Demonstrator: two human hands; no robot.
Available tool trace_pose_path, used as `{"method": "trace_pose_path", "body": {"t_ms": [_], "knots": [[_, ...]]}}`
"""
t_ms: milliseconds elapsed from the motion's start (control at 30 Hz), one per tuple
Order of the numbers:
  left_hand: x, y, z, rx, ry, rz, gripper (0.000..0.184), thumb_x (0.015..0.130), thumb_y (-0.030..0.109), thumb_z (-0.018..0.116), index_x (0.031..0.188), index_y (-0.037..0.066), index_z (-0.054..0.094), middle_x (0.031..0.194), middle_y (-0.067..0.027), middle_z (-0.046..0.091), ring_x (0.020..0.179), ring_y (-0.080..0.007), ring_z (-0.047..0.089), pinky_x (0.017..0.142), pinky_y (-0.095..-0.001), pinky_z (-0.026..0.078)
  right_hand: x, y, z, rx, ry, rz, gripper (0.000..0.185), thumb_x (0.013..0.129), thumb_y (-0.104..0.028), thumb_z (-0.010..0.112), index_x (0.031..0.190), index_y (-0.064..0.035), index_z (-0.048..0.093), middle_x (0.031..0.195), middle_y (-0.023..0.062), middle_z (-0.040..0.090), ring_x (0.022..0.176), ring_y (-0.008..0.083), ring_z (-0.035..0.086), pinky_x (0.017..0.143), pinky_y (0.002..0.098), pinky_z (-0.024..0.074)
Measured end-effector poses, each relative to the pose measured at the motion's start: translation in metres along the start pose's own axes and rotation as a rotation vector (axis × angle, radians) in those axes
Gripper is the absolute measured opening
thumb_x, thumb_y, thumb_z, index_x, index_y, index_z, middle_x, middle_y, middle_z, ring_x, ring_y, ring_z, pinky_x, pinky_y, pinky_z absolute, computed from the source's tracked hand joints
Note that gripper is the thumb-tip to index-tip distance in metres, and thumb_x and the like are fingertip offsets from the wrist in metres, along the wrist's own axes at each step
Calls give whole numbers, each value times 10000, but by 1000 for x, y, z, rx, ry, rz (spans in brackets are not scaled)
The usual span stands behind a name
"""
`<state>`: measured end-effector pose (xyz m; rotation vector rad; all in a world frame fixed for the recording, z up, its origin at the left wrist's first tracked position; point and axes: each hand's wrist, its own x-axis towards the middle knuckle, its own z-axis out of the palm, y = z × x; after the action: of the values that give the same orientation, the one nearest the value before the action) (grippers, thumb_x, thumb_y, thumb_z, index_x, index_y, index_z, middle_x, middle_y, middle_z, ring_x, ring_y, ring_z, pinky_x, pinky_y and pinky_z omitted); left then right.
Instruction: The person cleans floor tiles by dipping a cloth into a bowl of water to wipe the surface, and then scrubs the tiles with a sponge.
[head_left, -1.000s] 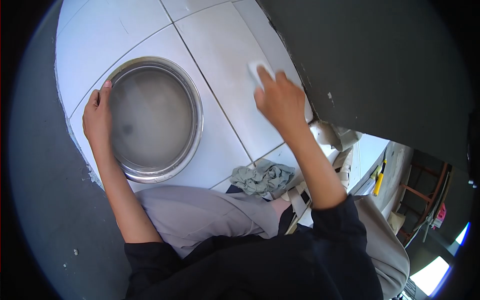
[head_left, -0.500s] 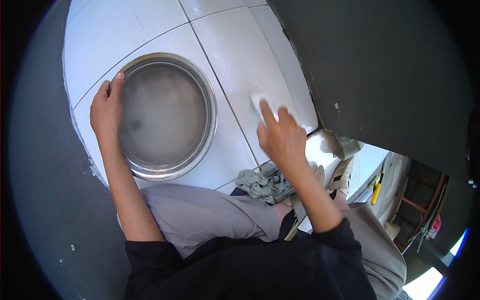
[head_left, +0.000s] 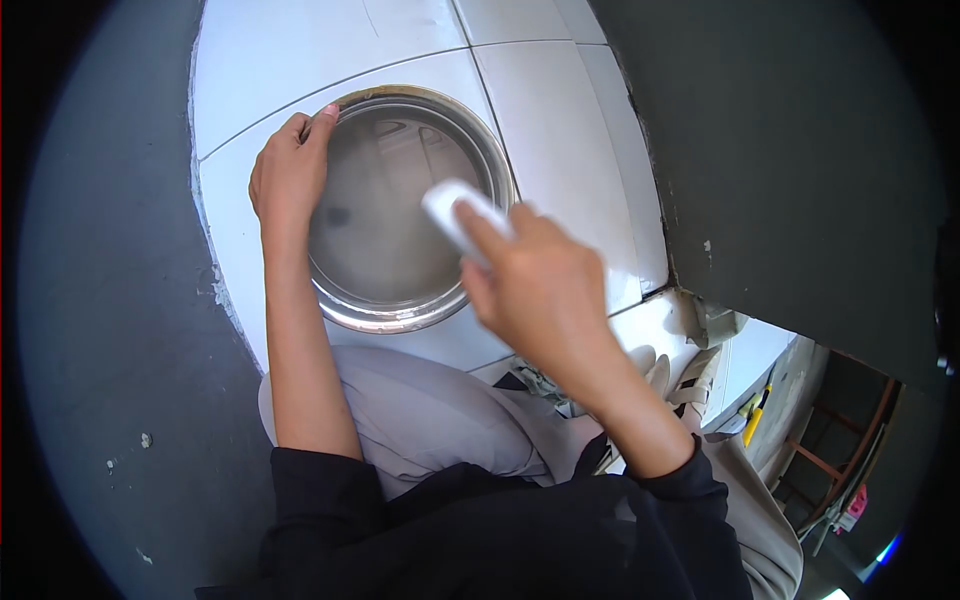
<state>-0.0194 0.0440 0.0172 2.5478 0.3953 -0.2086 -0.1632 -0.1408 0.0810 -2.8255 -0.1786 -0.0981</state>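
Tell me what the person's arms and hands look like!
Short, plain black cloth sleeves end near the elbows above bare forearms. The left hand and right hand wear no gloves, and neither wrist shows a watch or bracelet. The right hand is blurred; I can't tell about rings.

Left hand point(head_left: 288, 170) curled, arm point(head_left: 298, 345) outstretched; right hand point(head_left: 545, 285) pinching, forearm point(head_left: 638, 405) slanting inward.

A dark grey painted wall point(head_left: 790, 150) with a pale chip occupies the upper right. A dark grey flat surface point(head_left: 110, 300), marked by pale spots, borders the left. At lower right, a slender yellow-handled tool point(head_left: 754, 424) lies near a reddish-brown barred frame point(head_left: 816, 460); a bright pink object point(head_left: 853, 507) adjoins the frame.
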Motion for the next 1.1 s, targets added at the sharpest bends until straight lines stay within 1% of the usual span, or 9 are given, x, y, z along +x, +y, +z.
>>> {"method": "trace_pose_path", "body": {"t_ms": [100, 233, 367, 467, 567, 700, 867, 933, 1100], "knots": [[0, -3, -1, -17, 16, 12, 530, 876, 579, 516, 848, 71, 664, 701, -101, 620, 742, -281, 614, 736, -373, 459, -1, -14, 25, -73, -72, -79, 300, 707, -55, 642, 999, 9, 671, 708, 117, 582, 611, 210, 600, 405, 282, 449], [-1, -1, -2, -40, -27, -5, 526, 876, 576, 514, 866, 75, 673, 725, -103, 633, 760, -274, 622, 747, -366, 460, 5, -14, 40, -110, -93, -88, 296, 701, -57, 643, 988, 8, 668, 712, 126, 583, 628, 226, 603, 414, 305, 459], [-2, 1, -2, -52, -12, -12, 519, 876, 570, 515, 911, 83, 691, 737, -101, 641, 760, -262, 624, 749, -353, 460, -9, -7, 4, 86, -23, 56, 357, 759, -136, 660, 1108, -62, 638, 763, 120, 561, 644, 272, 606, 503, 374, 500], [0, 0, -1, -41, -17, -9, 517, 874, 571, 519, 935, 90, 699, 735, -100, 642, 755, -257, 622, 749, -352, 460, -40, 17, -20, 95, 31, 229, 407, 772, -168, 679, 1171, -106, 630, 778, 105, 556, 665, 265, 608, 520, 376, 499], [-1, -1, 0, -62, 5, -10, 522, 870, 578, 521, 931, 91, 697, 735, -91, 640, 749, -241, 617, 747, -344, 456, -67, 54, -13, -82, -80, 395, 472, 752, -173, 700, 1213, -116, 616, 795, 99, 556, 687, 262, 609, 518, 381, 496], [7, -11, 8, -72, 18, 38, 533, 870, 592, 519, 920, 90, 689, 701, -73, 612, 706, -206, 585, 717, -326, 442, -68, 98, 31, -311, -51, 333, 450, 754, -185, 697, 1195, -135, 622, 856, 120, 571, 714, 263, 621, 523, 382, 507], [5, -7, 7, -36, 6, 13, 552, 872, 613, 513, 906, 90, 687, 638, -60, 544, 649, -173, 515, 666, -307, 408, 8, 140, 41, -342, 44, 201, 442, 751, -158, 689, 1178, -110, 586, 862, 129, 574, 687, 261, 624, 512, 370, 521], [8, -7, 6, -23, -3, 17, 555, 875, 614, 511, 896, 87, 684, 627, -52, 532, 641, -165, 501, 666, -300, 401, -6, 135, 41, -338, 32, 213, 459, 742, -157, 693, 1184, -113, 577, 858, 129, 574, 675, 258, 624, 502, 357, 518], [3, -7, 11, -80, 107, 12, 560, 894, 627, 465, 1011, 141, 716, 803, -75, 649, 814, -192, 587, 817, -311, 424, -74, 107, 34, -301, -54, 229, 427, 726, -148, 692, 1141, -109, 598, 831, 127, 570, 664, 237, 624, 478, 340, 515]]}}
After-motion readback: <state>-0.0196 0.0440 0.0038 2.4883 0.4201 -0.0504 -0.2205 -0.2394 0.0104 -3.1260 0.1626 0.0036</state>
